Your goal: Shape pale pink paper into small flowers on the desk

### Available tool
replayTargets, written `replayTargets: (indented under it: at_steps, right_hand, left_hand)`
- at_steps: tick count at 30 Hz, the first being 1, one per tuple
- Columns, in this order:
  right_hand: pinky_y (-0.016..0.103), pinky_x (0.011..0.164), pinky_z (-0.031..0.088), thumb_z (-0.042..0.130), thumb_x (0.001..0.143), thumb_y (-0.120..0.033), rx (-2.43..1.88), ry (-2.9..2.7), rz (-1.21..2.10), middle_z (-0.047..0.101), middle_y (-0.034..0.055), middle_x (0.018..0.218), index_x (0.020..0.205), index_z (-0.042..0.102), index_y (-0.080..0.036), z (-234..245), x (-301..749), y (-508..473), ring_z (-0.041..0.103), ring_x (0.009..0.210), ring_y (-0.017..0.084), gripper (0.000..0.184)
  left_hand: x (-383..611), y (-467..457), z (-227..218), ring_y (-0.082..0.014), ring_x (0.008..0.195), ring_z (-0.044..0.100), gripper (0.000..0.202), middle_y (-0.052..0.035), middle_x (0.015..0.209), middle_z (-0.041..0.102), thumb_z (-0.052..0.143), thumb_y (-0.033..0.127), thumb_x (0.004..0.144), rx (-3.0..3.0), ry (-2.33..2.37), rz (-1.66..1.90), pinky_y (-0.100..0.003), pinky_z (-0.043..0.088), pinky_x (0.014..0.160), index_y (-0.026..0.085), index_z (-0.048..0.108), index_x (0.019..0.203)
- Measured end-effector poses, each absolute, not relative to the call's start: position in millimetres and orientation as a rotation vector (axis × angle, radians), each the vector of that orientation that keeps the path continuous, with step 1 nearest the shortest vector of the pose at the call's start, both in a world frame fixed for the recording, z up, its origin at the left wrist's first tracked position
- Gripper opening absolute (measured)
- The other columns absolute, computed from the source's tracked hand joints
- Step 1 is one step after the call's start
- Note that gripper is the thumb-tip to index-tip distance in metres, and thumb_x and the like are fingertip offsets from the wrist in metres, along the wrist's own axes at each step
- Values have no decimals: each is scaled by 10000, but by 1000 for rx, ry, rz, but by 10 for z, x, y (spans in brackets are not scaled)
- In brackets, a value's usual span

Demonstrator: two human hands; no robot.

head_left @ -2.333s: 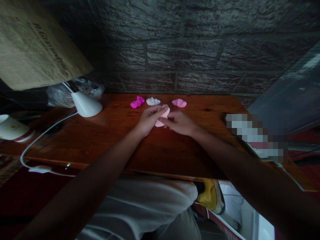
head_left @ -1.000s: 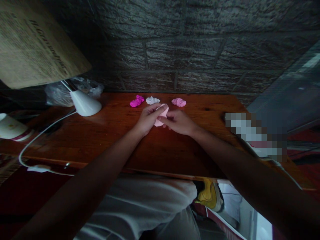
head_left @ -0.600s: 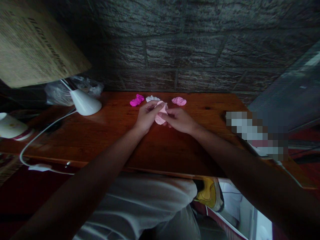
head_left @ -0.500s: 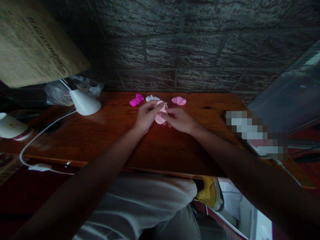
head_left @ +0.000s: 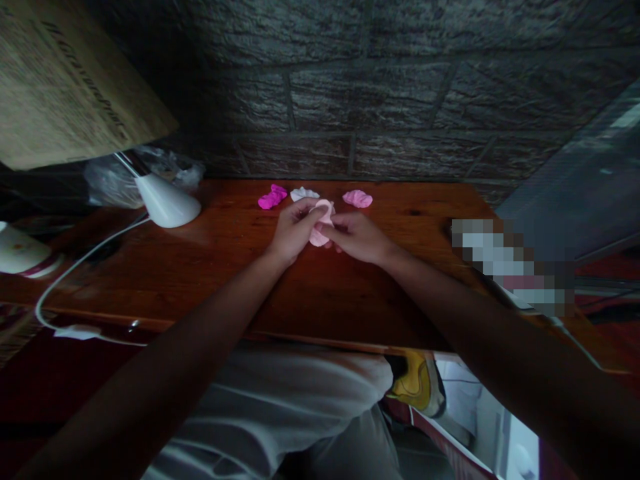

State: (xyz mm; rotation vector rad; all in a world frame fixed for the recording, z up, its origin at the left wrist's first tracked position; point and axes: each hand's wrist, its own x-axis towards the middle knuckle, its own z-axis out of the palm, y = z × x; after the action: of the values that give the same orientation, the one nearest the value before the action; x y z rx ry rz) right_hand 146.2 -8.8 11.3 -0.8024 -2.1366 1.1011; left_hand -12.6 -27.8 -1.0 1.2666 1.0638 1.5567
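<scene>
Above the middle of the wooden table, a light pink lump of soft, dough-like material point(head_left: 321, 235) is held between both hands. My left hand point(head_left: 295, 225) pinches its left side, thumb on top. From the right, my right hand point(head_left: 361, 235) grips it with the thumb across its face; the other fingers are partly hidden beneath. Behind the hands, near the wall, lie a magenta crumpled piece point(head_left: 273, 197), a white piece point(head_left: 304, 194) partly covered by my left hand, and another pink piece point(head_left: 357, 199). Their exact material is hard to make out.
A lamp with a white base point(head_left: 170, 203) and printed paper shade point(head_left: 75, 87) stands at the left, its cable point(head_left: 90, 247) crossing the table point(head_left: 200, 287). A paper cup point(head_left: 23, 253) lies far left. A pixelated object point(head_left: 510, 267) rests at the right. A brick wall point(head_left: 320, 100) rises behind.
Both hands stay on the pink lump, with only tiny shifts of thumbs and fingers. The whole view has shifted slightly; the other pieces lie where they were.
</scene>
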Motion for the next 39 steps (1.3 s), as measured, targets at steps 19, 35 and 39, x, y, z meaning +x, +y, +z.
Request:
replayTargets:
  at_steps: [19,35,39]
  right_hand:
    - [234,585,405,603,984,-407,-814,-2183,1064,682,25,659,746,672,-134,108,1472,-77,591,559,102,368]
    - [229,582,386,608,979,-358,-847,-2218,982,693,24,677,708,643,-148,125,1471,-96,581,584,100,345]
    - [229,576,381,599,990,-347,-847,-2226,984,686,22,671,727,660,-142,142,1461,-108,573,571,99,339]
  left_hand:
    - [-101,-314,18,-104,595,612,56,7,723,690,700,218,829,1304,1067,1517,-218,499,553,169,711,854]
    - [-102,-317,20,-120,668,624,86,-7,773,707,729,260,808,1325,1070,1521,-229,499,594,181,722,839]
    - [-113,-305,6,-123,689,635,77,-11,783,720,737,242,804,1314,1082,1534,-226,501,606,179,735,847]
